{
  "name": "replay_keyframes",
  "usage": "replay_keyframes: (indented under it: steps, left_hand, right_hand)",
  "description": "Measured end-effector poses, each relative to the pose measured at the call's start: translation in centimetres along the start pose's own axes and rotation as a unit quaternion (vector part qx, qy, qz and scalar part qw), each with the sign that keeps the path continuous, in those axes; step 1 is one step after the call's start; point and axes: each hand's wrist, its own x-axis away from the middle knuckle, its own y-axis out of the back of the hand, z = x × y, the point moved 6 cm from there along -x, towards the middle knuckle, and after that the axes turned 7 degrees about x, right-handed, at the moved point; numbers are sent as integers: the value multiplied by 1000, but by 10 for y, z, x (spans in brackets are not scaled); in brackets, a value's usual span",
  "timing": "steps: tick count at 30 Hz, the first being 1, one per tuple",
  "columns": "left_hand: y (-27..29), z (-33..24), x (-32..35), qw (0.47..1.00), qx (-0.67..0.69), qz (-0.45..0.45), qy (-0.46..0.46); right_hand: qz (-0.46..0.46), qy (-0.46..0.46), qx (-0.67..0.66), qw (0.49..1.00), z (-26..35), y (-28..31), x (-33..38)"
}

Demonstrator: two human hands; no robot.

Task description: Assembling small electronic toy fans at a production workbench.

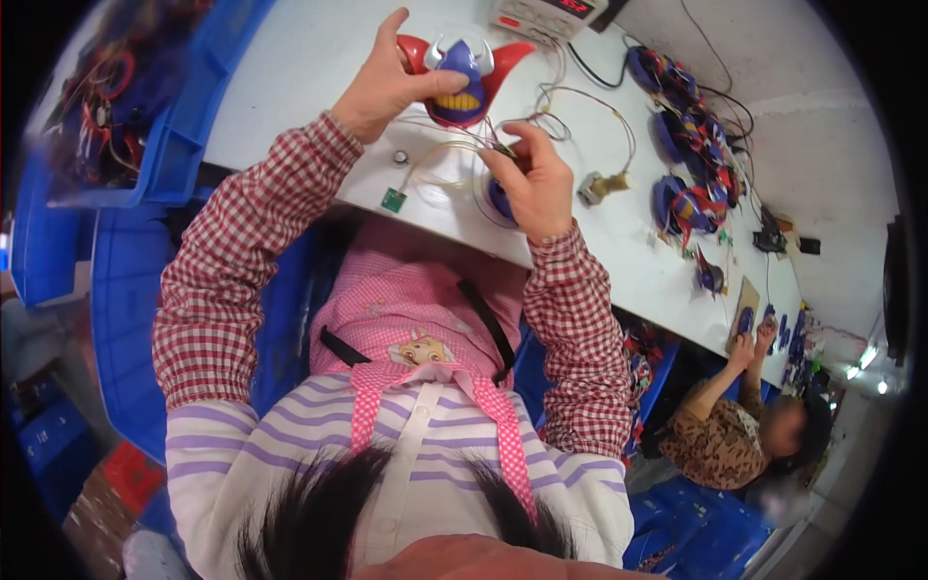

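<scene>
Both your forearms reach up over the white tabletop (290, 87). Your left hand (382, 82) clasps the purple-and-red toy head (464, 82) standing there; your right hand (536, 184) pinches thin wires (454, 145) just below it.

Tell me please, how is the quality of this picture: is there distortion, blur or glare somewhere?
Head view: the fisheye lens bends the white table edge and leaves a black rim around the frame. The left hand on the purple and red toy head and the right hand with the wires look fairly sharp. A co-worker at the right edge is blurred, and small lamps glare there.
</scene>
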Motion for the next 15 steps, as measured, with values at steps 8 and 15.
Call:
replay_keyframes:
  steps: [8,15]
  left_hand:
    - [-81,42,39,993,39,90,59]
    - [-96,81,48,999,-16,34,6]
  right_hand:
    - [-79,40,190,978,-80,42,31]
    - [-142,-60,-76,985,-135,41,32]
